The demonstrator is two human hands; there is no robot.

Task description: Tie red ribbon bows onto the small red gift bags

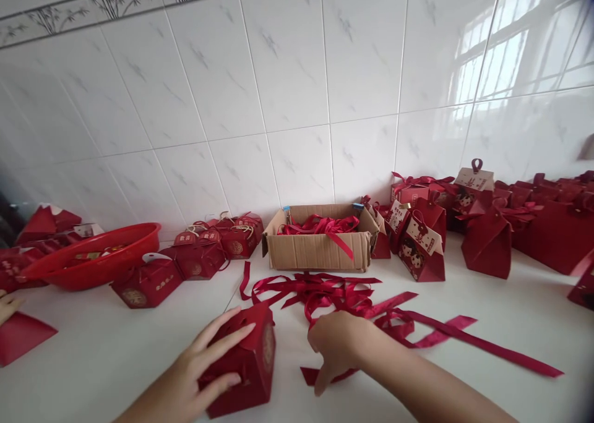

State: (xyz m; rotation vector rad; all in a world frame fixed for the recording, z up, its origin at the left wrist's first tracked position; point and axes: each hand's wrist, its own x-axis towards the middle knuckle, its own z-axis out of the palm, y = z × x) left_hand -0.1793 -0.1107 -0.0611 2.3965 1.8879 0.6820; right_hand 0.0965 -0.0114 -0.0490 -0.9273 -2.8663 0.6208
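Observation:
My left hand [192, 367] grips a dark red gift box [250, 373] on the near part of the white counter. Its fingers lie across the box top, with the thumb on the near side. A round gold emblem shows on the box's right face. To the right, my right hand [343, 342] is curled down at a loose red satin ribbon [310, 375], which passes under the hand beside the thumb. Some of its fingertips are hidden. Just beyond lies a tangled pile of red ribbons [334, 293], with long ends [501, 346] trailing right.
Behind the pile stands an open cardboard box [320, 253] holding more ribbons. A red plastic basin [93, 271] and several red gift boxes [199, 259] are at left. Peaked red bags [487, 243] line the right. Another person's hand [7, 305] touches a red box [23, 336] far left.

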